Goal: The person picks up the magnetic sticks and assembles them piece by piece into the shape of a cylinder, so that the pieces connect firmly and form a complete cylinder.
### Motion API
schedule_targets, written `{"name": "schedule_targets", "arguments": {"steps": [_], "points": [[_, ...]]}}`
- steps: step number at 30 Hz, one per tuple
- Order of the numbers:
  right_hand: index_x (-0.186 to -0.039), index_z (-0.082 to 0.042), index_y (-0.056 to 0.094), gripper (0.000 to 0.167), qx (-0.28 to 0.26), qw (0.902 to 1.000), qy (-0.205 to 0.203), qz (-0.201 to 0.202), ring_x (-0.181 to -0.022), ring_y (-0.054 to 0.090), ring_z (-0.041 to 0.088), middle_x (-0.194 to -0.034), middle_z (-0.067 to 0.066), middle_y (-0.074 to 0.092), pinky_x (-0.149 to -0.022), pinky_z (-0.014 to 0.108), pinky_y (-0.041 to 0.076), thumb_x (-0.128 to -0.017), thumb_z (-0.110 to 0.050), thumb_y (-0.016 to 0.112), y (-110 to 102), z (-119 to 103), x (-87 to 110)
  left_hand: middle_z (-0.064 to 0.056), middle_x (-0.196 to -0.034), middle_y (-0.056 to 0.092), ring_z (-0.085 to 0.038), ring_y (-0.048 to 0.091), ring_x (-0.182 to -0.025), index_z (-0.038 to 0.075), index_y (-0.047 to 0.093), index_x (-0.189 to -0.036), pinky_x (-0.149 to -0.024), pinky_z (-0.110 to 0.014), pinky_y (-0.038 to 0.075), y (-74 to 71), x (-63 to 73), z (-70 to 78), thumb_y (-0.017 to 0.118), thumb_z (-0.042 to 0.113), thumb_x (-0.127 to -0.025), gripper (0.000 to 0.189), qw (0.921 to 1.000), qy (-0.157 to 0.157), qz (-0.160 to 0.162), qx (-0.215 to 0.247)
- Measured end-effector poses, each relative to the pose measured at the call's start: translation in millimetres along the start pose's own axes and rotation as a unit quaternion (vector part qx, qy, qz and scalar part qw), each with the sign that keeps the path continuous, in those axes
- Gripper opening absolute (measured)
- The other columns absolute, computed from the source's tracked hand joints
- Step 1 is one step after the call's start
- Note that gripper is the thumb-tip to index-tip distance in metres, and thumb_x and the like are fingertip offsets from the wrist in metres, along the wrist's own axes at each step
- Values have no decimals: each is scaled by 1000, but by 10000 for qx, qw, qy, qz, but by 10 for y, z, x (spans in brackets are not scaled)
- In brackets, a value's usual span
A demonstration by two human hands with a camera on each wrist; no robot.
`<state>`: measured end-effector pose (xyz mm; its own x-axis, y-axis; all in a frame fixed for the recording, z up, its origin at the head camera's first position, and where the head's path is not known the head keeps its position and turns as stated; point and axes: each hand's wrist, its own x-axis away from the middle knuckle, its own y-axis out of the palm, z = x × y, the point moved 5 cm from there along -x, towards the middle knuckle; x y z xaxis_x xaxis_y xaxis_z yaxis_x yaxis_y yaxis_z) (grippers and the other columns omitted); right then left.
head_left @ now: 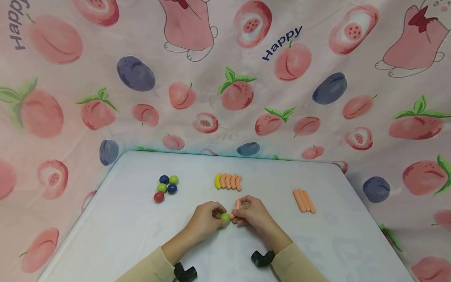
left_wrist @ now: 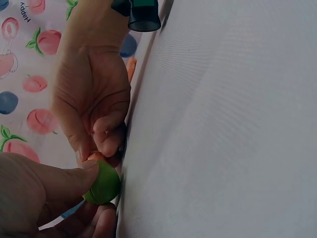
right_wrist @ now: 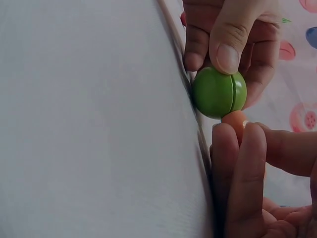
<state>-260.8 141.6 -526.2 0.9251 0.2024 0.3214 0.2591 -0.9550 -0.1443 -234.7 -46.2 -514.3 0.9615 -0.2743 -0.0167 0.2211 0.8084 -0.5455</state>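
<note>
Pinches a green ball (head_left: 225, 219) between thumb and fingers of the left hand (head_left: 205, 216), midway between the table's (head_left: 141, 227) side edges, well apart from the far edge; grips an orange piece (head_left: 237, 203) in the right hand (head_left: 255, 214), touching that ball.

A glossy green ball (head_left: 225, 217) is between the left fingers (right_wrist: 229, 52). A curved orange stick (head_left: 237, 204), between the right fingers (right_wrist: 247, 163), touches it.

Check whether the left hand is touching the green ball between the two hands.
Touching. The right wrist view shows it plainly: the left hand has its thumb tip laid against the green ball, with no gap visible there.
</note>
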Motion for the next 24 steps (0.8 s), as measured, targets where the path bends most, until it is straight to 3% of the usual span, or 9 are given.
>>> {"name": "schedule_targets", "arguments": {"steps": [6, 14, 24], "points": [[-122, 5, 61, 31, 99, 9996, 1, 260, -62, 73, 12, -86, 11, 81, -59, 24, 61, -100, -12, 74, -37, 7, -2, 6, -97, 73, -12, 65, -90, 15, 78, -104, -76, -24, 54, 17, -20, 5, 92, 13, -84, 25, 10000, 38, -78, 6], [-123, 4, 60, 34, 241, 9987, 66, 449, -58, 72, 12, -79, 9, 79, -56, 24, 60, -98, -12, 76, -66, 13, 0, 6, -97, 73, -12, 66, -90, 15, 78, -104, -77, -23, 53, 19, -38, 31, 92, 12, -84, 25, 9998, 155, -79, -33], [-130, 3, 59, 39, 163, 9996, -73, 232, -56, 68, 11, -83, 11, 80, -54, 24, 58, -99, -13, 76, -127, 63, 17, 1, -110, 75, -12, 67, -94, 11, 77, -113, -82, -32, 57, -82, -121, -24, 88, 19, -89, 28, 9995, -198, -204, 98]]}}
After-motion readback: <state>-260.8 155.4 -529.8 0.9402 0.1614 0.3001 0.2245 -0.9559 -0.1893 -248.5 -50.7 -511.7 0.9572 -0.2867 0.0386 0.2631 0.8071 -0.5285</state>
